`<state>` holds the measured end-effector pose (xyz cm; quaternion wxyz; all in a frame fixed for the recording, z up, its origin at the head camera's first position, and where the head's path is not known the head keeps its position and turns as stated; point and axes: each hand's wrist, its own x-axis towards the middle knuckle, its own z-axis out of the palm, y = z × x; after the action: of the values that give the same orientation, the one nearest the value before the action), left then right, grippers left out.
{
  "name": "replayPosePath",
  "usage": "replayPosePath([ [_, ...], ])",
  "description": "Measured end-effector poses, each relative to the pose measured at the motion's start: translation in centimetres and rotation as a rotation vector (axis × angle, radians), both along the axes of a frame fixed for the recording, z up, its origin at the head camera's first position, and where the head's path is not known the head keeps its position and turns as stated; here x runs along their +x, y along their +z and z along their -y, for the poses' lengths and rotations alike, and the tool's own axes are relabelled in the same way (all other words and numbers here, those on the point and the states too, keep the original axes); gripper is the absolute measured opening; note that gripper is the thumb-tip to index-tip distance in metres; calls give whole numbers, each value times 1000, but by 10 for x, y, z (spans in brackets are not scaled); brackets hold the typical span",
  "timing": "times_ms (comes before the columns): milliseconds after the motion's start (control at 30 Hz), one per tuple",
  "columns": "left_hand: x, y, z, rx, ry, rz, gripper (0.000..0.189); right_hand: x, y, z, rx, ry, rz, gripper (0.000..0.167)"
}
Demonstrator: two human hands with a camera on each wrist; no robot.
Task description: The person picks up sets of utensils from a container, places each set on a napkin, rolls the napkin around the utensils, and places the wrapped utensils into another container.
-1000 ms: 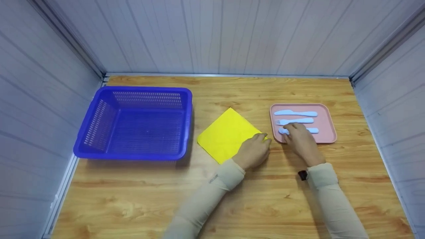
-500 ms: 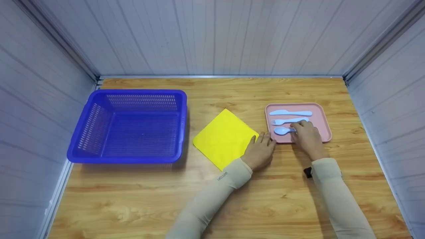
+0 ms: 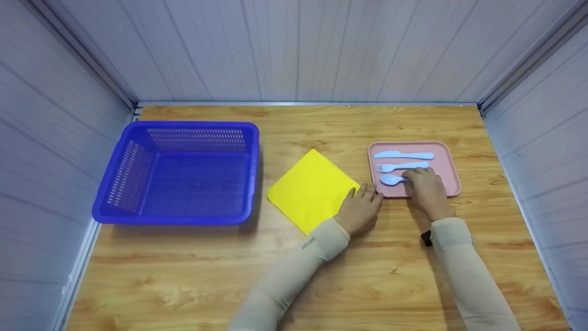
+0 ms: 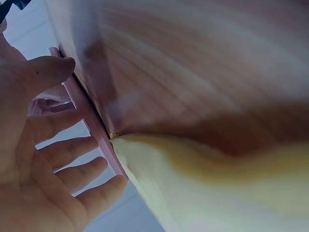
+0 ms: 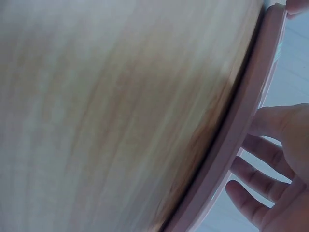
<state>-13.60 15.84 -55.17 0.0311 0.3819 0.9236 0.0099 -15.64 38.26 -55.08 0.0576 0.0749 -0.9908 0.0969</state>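
Observation:
A pink tray (image 3: pixel 452 177) holds a light blue knife (image 3: pixel 404 155), fork (image 3: pixel 402 166) and spoon (image 3: pixel 391 179), lying roughly parallel. My right hand (image 3: pixel 426 191) bends over the tray's near side, its fingers at the spoon's handle, most of which they cover. In the right wrist view, the thumb and fingers (image 5: pixel 270 121) of that hand reach over the tray's rim (image 5: pixel 231 130). My left hand (image 3: pixel 360 209) has its fingers spread, with the tips at the tray's near left corner. Beneath its inner side lies the right corner of a yellow square napkin (image 3: pixel 310 188).
A blue plastic basket (image 3: pixel 255 174) with slotted walls stands on the left of the wooden table (image 3: pixel 183 276). Pale panels (image 3: pixel 275 50) enclose the table at the back and both sides.
My right hand has slid from the spoon's bowl to its handle, uncovering the bowl. My left hand has moved slightly right from the napkin's corner to the tray's corner, spreading its fingers.

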Motion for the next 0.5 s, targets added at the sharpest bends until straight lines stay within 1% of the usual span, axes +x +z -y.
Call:
replayPosePath([
  [100,0,1,1,-2,1,15,48,0,1,0,21,-16,7,15],
  [233,1,3,3,-5,17,57,53,2,4,0,47,-34,10,16],
  [300,2,5,5,-3,29,58,54,3,7,0,50,-43,12,17],
  [367,3,8,10,0,41,41,55,3,10,2,50,-46,6,18],
  [500,6,13,28,30,73,-27,50,3,17,11,31,-32,-24,20],
])
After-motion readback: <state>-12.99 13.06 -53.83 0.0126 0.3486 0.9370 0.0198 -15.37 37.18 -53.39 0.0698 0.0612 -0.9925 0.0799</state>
